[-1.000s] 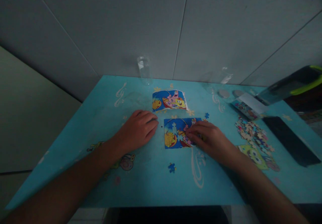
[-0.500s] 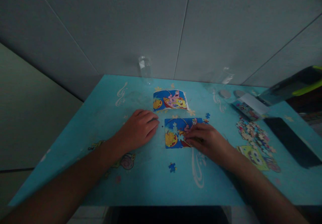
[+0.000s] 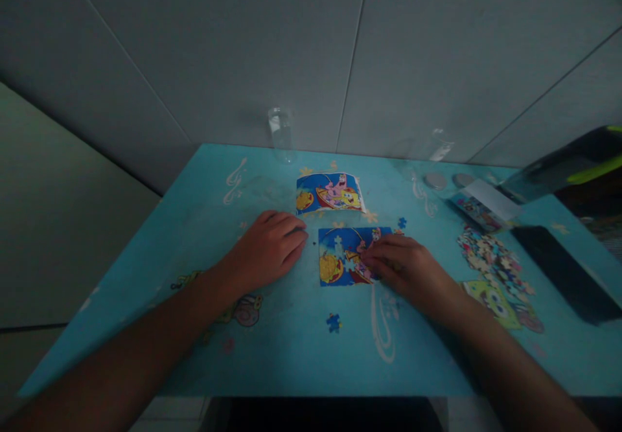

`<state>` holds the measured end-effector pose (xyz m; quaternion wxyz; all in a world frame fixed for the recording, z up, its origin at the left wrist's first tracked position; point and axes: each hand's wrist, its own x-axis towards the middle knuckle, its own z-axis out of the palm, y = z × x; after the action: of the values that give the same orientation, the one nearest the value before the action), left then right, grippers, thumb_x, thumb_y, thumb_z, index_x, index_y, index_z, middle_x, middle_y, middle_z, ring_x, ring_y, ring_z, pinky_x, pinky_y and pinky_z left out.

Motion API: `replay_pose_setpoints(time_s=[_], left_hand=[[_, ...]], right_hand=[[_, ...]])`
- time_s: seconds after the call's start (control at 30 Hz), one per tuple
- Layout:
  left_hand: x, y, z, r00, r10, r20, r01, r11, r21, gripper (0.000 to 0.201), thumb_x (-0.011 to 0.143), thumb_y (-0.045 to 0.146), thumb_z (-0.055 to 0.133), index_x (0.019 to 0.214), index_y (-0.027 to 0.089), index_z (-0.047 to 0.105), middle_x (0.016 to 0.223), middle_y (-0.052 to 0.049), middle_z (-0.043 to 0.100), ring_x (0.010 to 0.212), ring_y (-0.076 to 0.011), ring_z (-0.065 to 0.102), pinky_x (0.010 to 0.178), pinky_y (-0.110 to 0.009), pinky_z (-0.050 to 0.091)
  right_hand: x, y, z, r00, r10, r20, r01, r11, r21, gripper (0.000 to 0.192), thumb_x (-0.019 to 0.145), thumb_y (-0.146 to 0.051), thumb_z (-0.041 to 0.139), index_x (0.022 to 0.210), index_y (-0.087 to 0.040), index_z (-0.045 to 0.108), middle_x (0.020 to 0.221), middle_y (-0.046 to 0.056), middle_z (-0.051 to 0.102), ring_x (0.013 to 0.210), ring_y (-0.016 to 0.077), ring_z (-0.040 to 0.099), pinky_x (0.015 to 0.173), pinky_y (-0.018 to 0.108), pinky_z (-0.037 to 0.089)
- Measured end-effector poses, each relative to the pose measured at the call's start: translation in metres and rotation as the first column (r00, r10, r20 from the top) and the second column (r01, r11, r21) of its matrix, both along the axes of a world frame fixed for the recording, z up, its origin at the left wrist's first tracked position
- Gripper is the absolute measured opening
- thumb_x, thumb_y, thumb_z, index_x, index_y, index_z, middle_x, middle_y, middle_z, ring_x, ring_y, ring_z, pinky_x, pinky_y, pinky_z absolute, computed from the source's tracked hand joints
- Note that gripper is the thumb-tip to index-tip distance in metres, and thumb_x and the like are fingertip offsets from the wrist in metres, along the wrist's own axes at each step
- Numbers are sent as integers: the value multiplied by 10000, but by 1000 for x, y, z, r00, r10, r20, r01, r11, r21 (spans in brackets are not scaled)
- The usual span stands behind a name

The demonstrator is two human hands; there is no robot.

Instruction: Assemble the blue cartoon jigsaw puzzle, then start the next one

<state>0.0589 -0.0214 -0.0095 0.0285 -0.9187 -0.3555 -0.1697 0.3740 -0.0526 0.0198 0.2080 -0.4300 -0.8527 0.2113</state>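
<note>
A half-built cartoon jigsaw puzzle lies in the middle of the light blue table. My right hand rests on its right part, fingertips pressing on pieces near the centre; whether it pinches a piece is hidden. My left hand lies flat on the table just left of the puzzle, fingers together, holding nothing. A printed reference picture lies beyond the puzzle. One loose blue piece sits in front of the puzzle, another at its far right corner.
A heap of loose pieces lies at the right, with a puzzle box and a dark flat object further right. A clear glass stands at the back edge by the grey wall. Two round lids lie near it.
My right hand's fingers shifted slightly over the puzzle's middle pieces. My left hand has stayed in place.
</note>
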Motion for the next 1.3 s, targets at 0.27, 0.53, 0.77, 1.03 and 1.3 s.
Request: replay_pose_setpoints(time_s=[0.27,0.53,0.77,1.03,1.3], left_hand=[[0,0,1,1000,-12,10,12,1000,14,192,991,213,534,1058,186,712,1141,-79,697,1052,-238,623,948,-458,448],[0,1,0,1000,-8,-2,8,1000,15,191,985,214,542,1076,189,709,1153,-76,695,1062,-245,625,954,-460,446],[1,0,1,1000,-6,7,6,1000,19,191,988,215,538,1065,182,710,1141,-78,698,1052,-244,627,948,-459,444],[0,0,1,1000,-7,2,7,1000,11,195,990,216,534,1069,184,709,1142,-77,694,1054,-237,626,955,-449,439],[0,1,0,1000,-13,7,13,1000,20,190,987,215,537,1077,180,700,1143,-77,692,1057,-238,621,963,-443,436]], right_hand=[[1,1,-2,1000,-3,11,3,1000,-1,182,975,-224,623,1080,-254,768,1031,64,747,930,209,703,855,374,571],[-2,-1,-9,999,41,18,-40,999,-23,171,975,-215,623,1047,-234,777,1033,60,734,939,197,688,872,367,568],[-3,-3,-7,995,30,91,-30,1000,-1,207,982,-252,608,1116,-236,765,1069,77,734,982,231,685,914,417,544],[-1,-4,-6,986,81,143,-79,997,-15,222,958,-191,604,1107,-251,757,1059,75,714,990,237,667,918,426,526],[-9,-12,2,980,200,11,-199,979,-37,248,992,-161,546,1156,-236,717,1115,67,683,1050,209,629,951,396,498]])
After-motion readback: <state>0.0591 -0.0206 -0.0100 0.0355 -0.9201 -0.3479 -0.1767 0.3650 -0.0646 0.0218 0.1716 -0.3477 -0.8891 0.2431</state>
